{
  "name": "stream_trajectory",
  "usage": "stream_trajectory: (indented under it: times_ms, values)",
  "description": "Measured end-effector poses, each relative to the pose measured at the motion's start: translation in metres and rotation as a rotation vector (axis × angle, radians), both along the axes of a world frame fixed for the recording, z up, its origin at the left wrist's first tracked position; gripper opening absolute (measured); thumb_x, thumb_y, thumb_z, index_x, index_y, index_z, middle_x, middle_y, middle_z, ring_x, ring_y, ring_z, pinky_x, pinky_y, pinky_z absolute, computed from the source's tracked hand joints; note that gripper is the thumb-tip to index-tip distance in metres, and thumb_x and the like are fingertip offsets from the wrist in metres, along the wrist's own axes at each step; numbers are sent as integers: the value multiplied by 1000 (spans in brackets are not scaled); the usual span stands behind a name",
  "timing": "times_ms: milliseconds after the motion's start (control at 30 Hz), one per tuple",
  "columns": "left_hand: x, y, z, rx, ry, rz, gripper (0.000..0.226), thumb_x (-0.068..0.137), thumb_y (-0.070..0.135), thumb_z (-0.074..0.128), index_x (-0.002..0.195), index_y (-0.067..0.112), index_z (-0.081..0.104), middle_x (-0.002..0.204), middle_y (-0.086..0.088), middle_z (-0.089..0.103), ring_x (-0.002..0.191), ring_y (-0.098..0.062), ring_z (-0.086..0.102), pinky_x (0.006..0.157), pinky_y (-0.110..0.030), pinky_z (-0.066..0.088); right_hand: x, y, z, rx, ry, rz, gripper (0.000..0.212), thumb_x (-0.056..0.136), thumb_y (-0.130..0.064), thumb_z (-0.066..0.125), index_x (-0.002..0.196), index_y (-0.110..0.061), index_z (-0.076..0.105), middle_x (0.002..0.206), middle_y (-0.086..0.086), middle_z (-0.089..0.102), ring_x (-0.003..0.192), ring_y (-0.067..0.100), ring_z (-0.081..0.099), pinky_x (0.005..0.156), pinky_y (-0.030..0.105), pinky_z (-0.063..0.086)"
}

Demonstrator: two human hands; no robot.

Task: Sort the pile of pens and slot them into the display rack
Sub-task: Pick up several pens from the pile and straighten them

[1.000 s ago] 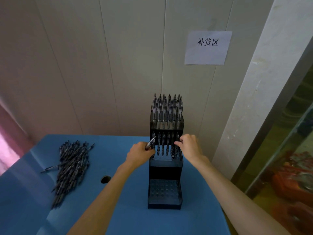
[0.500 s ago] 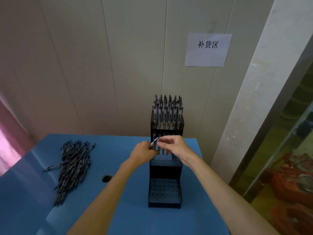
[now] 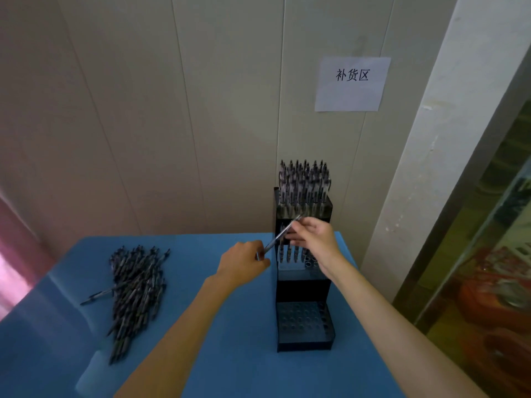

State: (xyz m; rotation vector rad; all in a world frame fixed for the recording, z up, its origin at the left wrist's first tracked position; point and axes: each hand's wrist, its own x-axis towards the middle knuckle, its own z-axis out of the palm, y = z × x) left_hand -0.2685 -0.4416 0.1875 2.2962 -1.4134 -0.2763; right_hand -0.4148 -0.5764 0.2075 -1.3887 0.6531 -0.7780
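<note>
Blue surface (image 3: pixel 218 354) holds the black display rack (image 3: pixel 304 294). The right hand (image 3: pixel 314 239) pinches one thin dark pen (image 3: pixel 283 233); the left hand (image 3: pixel 244 264) grips its low end. Best to stand it straight, then drop it in a free hole. More pens lie in a pile (image 3: pixel 133 288), well apart.

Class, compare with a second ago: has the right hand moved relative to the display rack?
Yes. The right hand has shifted left and up across the display rack, from its right edge to the pen.
</note>
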Motion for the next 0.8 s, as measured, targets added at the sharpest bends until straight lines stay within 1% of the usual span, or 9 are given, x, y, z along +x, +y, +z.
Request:
stream_trajectory:
  times_ms: [33, 100, 167, 233, 300, 400, 567, 733, 800]
  values:
    - [5, 4, -1, 1, -38, -7, 15, 91, 38, 61, 91, 23, 58, 84, 1, 65, 73, -19, 58, 61, -31, 47, 1, -3, 1, -57, 15, -47, 17, 96, -12, 65, 109, -1, 67, 96, 12, 76, 86, 23, 75, 74, 29, 61]
    - [13, 10, -6, 7, -72, -23, 25, 94, 41, 58, 112, 25, 61, 108, 3, 66, 94, -20, 62, 76, -35, 53, 3, -7, 2, -188, 49, -104, 11, 96, -12, 64, 103, -3, 67, 93, 12, 74, 83, 21, 75, 73, 29, 61]
    - [17, 13, -10, 21, -132, -30, 39, 97, 45, 54, 130, 25, 56, 125, 0, 60, 109, -23, 60, 87, -37, 51, 8, -9, 1, -362, 123, -137, 5, 95, -12, 65, 98, -9, 67, 88, 6, 73, 82, 19, 73, 74, 31, 61]
    - [17, 13, -12, 17, -189, -31, 46, 98, 46, 52, 139, 25, 51, 132, -2, 58, 117, -25, 57, 95, -40, 47, 12, -11, -2, -553, 224, -175, 4, 95, -16, 68, 97, -13, 67, 86, -1, 72, 81, 14, 71, 76, 31, 59]
    - [15, 13, -12, 4, -220, -41, 47, 98, 45, 51, 140, 24, 50, 134, -2, 57, 120, -25, 55, 99, -41, 44, 15, -12, -5, -690, 304, -203, 9, 94, -21, 68, 97, -13, 69, 85, -3, 71, 81, 10, 69, 77, 31, 59]
    - [14, 11, -9, -6, -224, -52, 45, 98, 43, 52, 138, 24, 53, 133, -2, 58, 120, -24, 55, 101, -41, 45, 17, -11, -8, -776, 366, -184, 14, 94, -23, 68, 99, -10, 69, 88, -4, 70, 82, 10, 67, 80, 33, 59]
    - [15, 6, -7, 0, -204, -50, 42, 96, 42, 55, 134, 24, 56, 129, -2, 60, 119, -24, 56, 97, -41, 47, 18, -10, -15, -774, 400, -155, 16, 94, -23, 69, 101, -8, 71, 90, 1, 72, 83, 13, 68, 80, 37, 60]
    - [13, 1, -6, -14, -202, -33, 40, 95, 41, 56, 131, 24, 58, 127, 0, 62, 119, -23, 56, 95, -40, 47, 21, -10, -12, -763, 399, -144, 15, 93, -21, 70, 100, -8, 72, 88, 1, 73, 81, 12, 69, 79, 33, 60]
    - [12, -1, -6, -17, -200, -27, 39, 95, 40, 56, 130, 24, 58, 127, 0, 62, 119, -22, 56, 95, -40, 47, 23, -11, -12, -761, 446, -117, 14, 92, -22, 71, 95, -8, 72, 86, 1, 73, 80, 12, 69, 78, 33, 59]
